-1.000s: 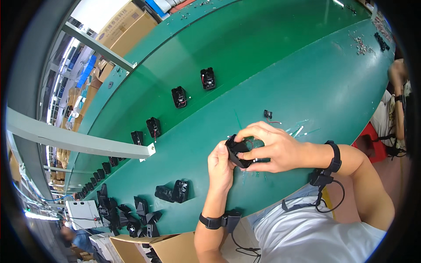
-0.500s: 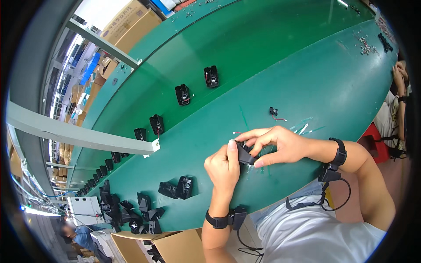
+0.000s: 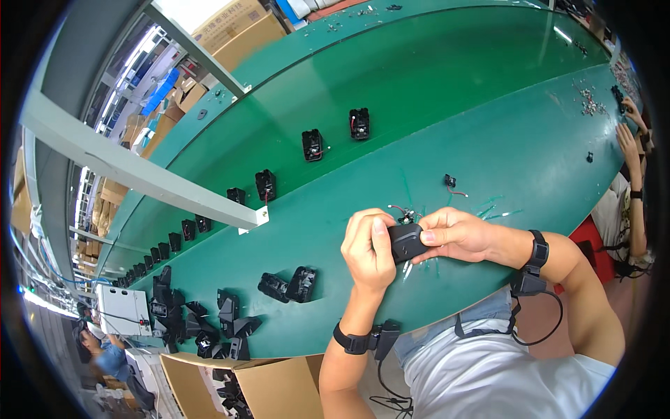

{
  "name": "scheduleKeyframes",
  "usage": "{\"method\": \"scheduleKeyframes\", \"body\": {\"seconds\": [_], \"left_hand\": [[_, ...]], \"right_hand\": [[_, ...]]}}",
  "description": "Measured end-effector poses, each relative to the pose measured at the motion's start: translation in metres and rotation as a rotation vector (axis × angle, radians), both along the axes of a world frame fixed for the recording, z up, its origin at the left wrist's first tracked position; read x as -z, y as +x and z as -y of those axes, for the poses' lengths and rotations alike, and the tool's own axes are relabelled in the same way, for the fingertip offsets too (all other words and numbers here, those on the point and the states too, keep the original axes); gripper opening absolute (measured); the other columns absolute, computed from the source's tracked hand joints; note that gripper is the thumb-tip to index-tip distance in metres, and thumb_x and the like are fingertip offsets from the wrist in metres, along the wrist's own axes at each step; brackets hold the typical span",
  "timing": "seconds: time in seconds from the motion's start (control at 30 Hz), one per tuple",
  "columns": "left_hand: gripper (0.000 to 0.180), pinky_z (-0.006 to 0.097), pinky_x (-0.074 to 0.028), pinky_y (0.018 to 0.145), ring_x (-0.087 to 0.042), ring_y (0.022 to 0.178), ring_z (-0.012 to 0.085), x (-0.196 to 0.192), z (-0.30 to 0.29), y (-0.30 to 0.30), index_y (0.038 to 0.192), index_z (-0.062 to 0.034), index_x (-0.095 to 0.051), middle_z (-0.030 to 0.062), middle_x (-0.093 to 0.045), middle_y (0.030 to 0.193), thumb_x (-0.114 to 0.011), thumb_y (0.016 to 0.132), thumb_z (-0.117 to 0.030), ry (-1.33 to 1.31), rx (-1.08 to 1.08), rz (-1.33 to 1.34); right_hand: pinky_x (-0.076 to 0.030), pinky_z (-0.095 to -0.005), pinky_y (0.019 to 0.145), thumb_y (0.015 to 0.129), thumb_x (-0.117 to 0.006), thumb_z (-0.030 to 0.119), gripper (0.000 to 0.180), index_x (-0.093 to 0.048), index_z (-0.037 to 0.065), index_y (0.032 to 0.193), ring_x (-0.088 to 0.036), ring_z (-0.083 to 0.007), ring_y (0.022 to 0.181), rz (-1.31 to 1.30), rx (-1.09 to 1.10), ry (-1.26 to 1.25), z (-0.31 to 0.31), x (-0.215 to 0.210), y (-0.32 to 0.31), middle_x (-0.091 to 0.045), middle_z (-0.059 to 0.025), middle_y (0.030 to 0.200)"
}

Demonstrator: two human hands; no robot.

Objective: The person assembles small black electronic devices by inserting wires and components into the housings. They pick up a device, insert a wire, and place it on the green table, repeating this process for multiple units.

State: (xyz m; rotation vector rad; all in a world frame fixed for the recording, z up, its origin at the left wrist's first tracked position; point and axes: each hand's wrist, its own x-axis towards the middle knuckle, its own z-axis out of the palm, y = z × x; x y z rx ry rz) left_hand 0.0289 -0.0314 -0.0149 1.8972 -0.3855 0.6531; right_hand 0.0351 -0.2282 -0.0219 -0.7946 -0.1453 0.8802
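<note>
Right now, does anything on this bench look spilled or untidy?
Possibly: tiny reddish and grey pieces lie strewn, as if spilled, on the green tabletop at far right; black angular plastic parts sit jumbled at left.

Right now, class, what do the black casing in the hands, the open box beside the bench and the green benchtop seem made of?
Black casing: probably moulded plastic, satin; smooth face, rounded corners.
Open box: apparently cardboard, matte; plain brown, folded flaps.
Green benchtop: perhaps laminate or rubber sheet; its soft sheen leaves that open.
</note>
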Motion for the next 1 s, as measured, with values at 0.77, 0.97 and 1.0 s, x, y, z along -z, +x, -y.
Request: {"method": "scheduleKeyframes", "body": {"seconds": [0.77, 0.97, 1.0], "left_hand": [[0.061, 0.063, -0.022, 0.115, -0.017, 0.143, 0.0567, 0.01, -0.146, -0.096, 0.121, -0.0043, -0.063, 0.0267, -0.031, 0.154, -0.083, 0.075, -0.039, 0.678, -0.615, -0.427], [0.051, 0.061, -0.026, 0.114, -0.019, 0.143, 0.0542, 0.009, -0.139, -0.097, 0.111, -0.0028, -0.065, 0.025, -0.033, 0.153, -0.085, 0.071, -0.029, 0.746, -0.68, -0.302], [0.052, 0.06, -0.027, 0.114, -0.021, 0.143, 0.0526, 0.002, -0.136, -0.098, 0.112, -0.0027, -0.064, 0.0244, -0.034, 0.152, -0.086, 0.071, -0.026, 0.718, -0.666, -0.282]], "right_hand": [[-0.044, -0.0462, 0.107, 0.081, -0.076, 0.023, 0.027, -0.076, 0.008, 0.103, -0.047, -0.0324, 0.131, 1.496, 0.293, -1.47, 0.027, 0.001, 0.21, -0.046, -0.0115, 0.148], [-0.044, -0.045, 0.106, 0.083, -0.072, 0.02, 0.038, -0.068, 0.008, 0.118, -0.048, -0.0339, 0.129, 1.506, 0.377, -1.256, 0.035, -0.022, 0.161, -0.05, -0.0138, 0.14], [-0.046, -0.0439, 0.104, 0.083, -0.071, 0.018, 0.036, -0.069, 0.008, 0.117, -0.053, -0.034, 0.124, 1.585, 0.303, -1.187, 0.045, -0.022, 0.152, -0.052, -0.0145, 0.137]]}}
